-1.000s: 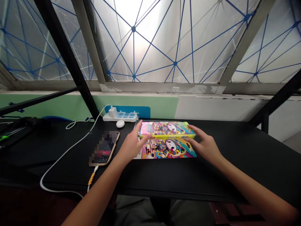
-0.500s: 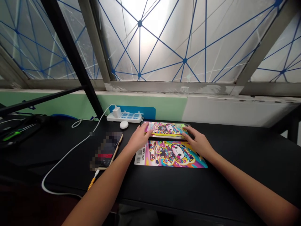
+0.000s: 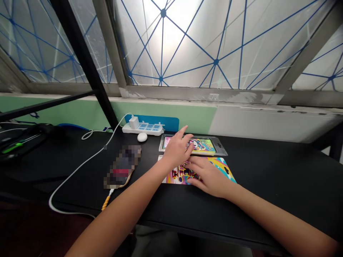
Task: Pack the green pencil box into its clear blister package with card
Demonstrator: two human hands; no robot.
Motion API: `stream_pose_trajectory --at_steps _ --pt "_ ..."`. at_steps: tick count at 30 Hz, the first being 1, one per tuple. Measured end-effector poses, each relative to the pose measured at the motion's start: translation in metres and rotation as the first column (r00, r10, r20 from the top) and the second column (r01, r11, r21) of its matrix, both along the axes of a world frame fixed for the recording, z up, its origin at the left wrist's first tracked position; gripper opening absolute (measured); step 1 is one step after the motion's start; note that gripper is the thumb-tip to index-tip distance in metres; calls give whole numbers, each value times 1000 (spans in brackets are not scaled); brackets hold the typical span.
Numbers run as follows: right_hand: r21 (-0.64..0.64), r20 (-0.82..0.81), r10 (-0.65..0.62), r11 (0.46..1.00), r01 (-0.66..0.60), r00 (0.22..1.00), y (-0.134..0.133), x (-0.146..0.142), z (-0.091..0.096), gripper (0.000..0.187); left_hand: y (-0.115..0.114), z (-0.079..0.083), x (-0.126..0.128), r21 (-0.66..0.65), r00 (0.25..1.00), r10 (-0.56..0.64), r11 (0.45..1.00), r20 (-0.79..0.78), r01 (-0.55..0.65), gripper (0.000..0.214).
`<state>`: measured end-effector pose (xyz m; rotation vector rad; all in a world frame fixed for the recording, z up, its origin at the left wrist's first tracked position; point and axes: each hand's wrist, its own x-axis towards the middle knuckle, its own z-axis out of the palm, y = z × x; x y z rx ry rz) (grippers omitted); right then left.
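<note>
A colourful pencil box (image 3: 206, 145) lies in a clear plastic blister tray (image 3: 221, 146) towards the back of the black desk. In front of it is a flat printed card (image 3: 226, 171) with the same cartoon design. My left hand (image 3: 178, 148) reaches across the box's middle and left part, fingers spread, hiding some of it. Over the card rests my right hand (image 3: 209, 175), its fingers stretched out to the left and covering the card's middle. Neither hand grips anything that I can see; whether the left fingers touch the box I cannot tell.
To the left lies a blurred-out phone (image 3: 124, 167) with a white and orange cable (image 3: 106, 201). A white power strip (image 3: 146, 128) with a plugged-in charger and a small white rounded case (image 3: 142, 137) sit near the wall. A black metal post (image 3: 83, 60) rises at the left.
Both hands have left the pencil box's ends. The left moved right over the box; the right came down and left onto the card. The clear tray's right end now shows.
</note>
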<state>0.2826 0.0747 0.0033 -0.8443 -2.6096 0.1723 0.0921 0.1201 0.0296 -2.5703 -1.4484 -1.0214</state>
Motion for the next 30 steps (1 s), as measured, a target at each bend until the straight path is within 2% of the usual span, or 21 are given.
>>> stream_pose_trajectory --at_steps 3,6,7,9,12,15,18,20,24,28,30 --pt "-122 123 13 993 2 992 0 1 -3 71 16 -9 2 -118 993 42 992 -110 -55 50" --pt "-161 179 -2 986 31 984 3 10 -3 89 26 -19 -9 -190 974 84 974 -211 -125 54" --pt "-168 172 -9 985 38 985 3 12 -3 87 27 -21 -14 -199 969 90 970 -231 -138 54" --pt "-170 124 -59 982 80 990 3 15 -1 73 26 -22 -21 -213 963 103 964 -248 -158 56" --pt "-127 53 -208 969 213 977 4 14 -1 50 23 -21 -25 -228 962 122 957 -246 -180 56" --pt "-36 23 -356 934 357 934 4 12 -6 42 22 -20 -23 -237 964 126 954 -233 -182 57" --pt "10 0 -395 919 395 919 1 9 -8 38 23 -20 -22 -238 967 125 955 -220 -177 55" --pt "-29 -15 -405 914 404 914 -1 9 -4 37 23 -19 -22 -238 969 124 955 -215 -176 54" --pt "-172 -38 -491 861 479 870 4 26 15 37 20 -14 -22 -245 970 137 952 -202 -186 48" --pt "-268 -10 -446 864 427 895 31 72 29 41 12 -5 -17 -229 983 127 961 -131 -155 40" --pt "-359 -2 -461 829 430 887 49 99 30 48 7 -2 -13 -241 988 114 961 -103 -136 37"
